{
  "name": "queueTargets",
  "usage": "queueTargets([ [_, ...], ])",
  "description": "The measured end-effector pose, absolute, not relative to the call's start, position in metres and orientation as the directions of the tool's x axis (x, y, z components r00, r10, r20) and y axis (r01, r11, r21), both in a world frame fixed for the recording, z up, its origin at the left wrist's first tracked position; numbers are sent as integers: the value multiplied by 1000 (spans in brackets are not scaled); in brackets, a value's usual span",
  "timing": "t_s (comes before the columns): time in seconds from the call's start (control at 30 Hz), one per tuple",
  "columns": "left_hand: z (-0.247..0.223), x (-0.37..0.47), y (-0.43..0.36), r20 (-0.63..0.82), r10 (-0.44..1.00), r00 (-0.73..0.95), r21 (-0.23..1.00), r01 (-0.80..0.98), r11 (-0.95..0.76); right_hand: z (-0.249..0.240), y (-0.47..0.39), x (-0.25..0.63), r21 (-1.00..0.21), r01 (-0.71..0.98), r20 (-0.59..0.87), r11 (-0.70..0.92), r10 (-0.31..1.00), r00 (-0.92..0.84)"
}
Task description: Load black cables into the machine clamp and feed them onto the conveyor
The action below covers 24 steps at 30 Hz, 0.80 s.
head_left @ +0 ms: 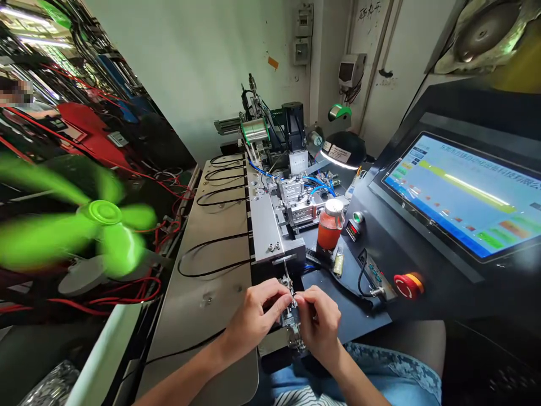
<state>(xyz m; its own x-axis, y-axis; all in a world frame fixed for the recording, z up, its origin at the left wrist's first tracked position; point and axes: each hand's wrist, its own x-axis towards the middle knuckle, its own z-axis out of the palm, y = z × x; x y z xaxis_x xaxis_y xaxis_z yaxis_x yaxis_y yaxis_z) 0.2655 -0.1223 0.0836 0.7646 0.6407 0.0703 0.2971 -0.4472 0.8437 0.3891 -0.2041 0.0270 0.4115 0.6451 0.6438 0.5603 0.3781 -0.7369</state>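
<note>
My left hand (257,309) and my right hand (320,316) meet over a small metal fixture (291,320) at the front end of the machine. Thumb and fingers of each hand are pinched together, fingertips almost touching. Whatever sits between them is too small or too hidden to make out. A black cable (186,353) runs along the bench toward my left forearm and passes out of sight behind it. Just beyond the hands, a metal rail block (267,225) leads away toward the back of the machine.
Several looped black cables (213,242) lie on the beige bench top at left. Right of the rail stand a jar of orange-red stuff (330,228), a small bottle (338,262), a ring lamp (344,151), a red stop button (408,286) and a touchscreen (465,192). A green fan (105,212) spins at left.
</note>
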Motion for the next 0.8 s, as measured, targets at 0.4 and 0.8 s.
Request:
queueTargets([
  [0.4, 72, 266, -103, 53, 727, 685, 631, 542, -556, 27, -215, 411, -847, 510, 433, 150, 751, 499],
  [0.8, 69, 271, -102, 8, 743, 669, 518, 633, -575, 17, -210, 415, -864, 480, 405, 154, 778, 480],
])
